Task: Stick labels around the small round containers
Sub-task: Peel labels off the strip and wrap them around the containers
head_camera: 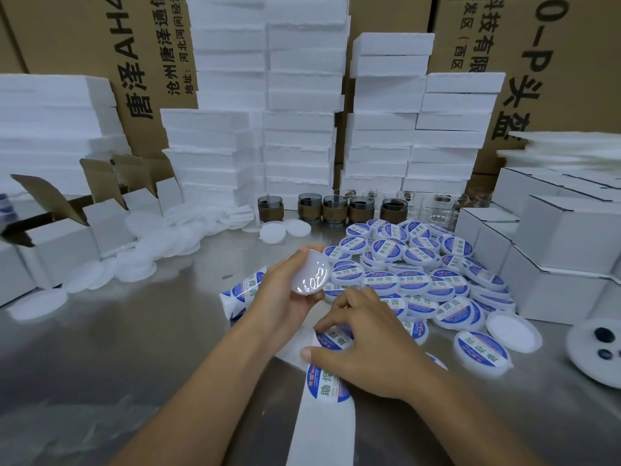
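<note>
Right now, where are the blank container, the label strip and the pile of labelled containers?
blank container [311, 274]: head view, on its glossy white face.
label strip [322, 435]: head view, on the bare backing paper near the bottom edge.
pile of labelled containers [415, 280]: head view, on one container's blue-and-white label.

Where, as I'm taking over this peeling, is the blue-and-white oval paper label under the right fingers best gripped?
Pinch the blue-and-white oval label at its rounded left rim, coming from the left side of the white backing strip. It lies flat, so probably only a lifted edge gives purchase, and the right hand covers its other half.
</note>
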`<state>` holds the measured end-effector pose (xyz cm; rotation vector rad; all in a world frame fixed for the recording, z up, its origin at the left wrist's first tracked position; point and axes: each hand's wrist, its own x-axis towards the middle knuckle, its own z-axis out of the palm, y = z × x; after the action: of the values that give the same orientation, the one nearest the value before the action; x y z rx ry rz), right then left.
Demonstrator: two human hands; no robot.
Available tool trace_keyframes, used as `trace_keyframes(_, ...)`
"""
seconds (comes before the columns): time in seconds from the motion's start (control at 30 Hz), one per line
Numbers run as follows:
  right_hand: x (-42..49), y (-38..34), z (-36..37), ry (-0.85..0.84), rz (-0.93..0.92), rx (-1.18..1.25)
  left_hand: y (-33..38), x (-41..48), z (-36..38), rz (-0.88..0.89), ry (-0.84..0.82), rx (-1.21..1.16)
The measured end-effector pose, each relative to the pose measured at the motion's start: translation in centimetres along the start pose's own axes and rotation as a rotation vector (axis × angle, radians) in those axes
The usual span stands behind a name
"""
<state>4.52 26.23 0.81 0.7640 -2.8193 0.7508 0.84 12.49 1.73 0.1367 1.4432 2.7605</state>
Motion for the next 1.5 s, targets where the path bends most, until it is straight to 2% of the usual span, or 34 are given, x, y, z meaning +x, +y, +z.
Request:
trace_keyframes(0.17, 0.3, -0.2, 0.4, 0.014, 0.048, 0.113, 0.0, 0.0, -0.1, -0.007, -0.01, -0.008)
trace_keyframes(0.3, 0.4, -0.1, 0.0, 0.076, 0.112, 0.345, 0.6, -0.1, 0.0, -0.002, -0.06, -0.096)
trace_keyframes(0.47, 0.8, 0.8, -0.9, 0.287, 0.152, 0.54, 0.8, -0.3, 0.2, 0.015, -0.146, -0.133)
trace_keyframes(0.67, 1.4, 2.3, -1.8, 0.569, 0.292, 0.593, 0.3, 0.0, -0.4, 0.036, -0.107, 0.134)
trace_keyframes(0.8, 1.8, 2.4, -1.8, 0.662, 0.319, 0.695, -0.5, 0.0, -0.3, -0.015, -0.099, 0.32)
trace_keyframes(0.9, 1.9, 2.1, -1.5, 0.677, 0.278, 0.714, -0.8, 0.0, -0.2, -0.058, -0.133, 0.399)
trace_keyframes(1.03, 2.0, 1.8, -0.9, 0.613, 0.166, 0.68, -1.1, -0.2, 0.0, -0.058, -0.18, 0.481)
trace_keyframes(1.17, 1.8, 1.8, -0.7, 0.496, 0.092, 0.649, -1.1, -0.2, 0.0, -0.068, -0.128, 0.502)
trace_keyframes(1.3, 2.0, 2.1, -0.3, 0.42, 0.111, 0.675, -1.3, 0.0, 0.1, -0.012, -0.032, 0.505)
trace_keyframes(1.37, 2.0, 2.3, -0.3, 0.434, 0.115, 0.663, -1.3, 0.1, 0.2, 0.001, 0.014, 0.488)
trace_keyframes(1.5, 1.8, 2.5, -0.4, 0.517, 0.088, 0.469, -1.2, 0.3, 0.1, 0.0, 0.033, 0.508)
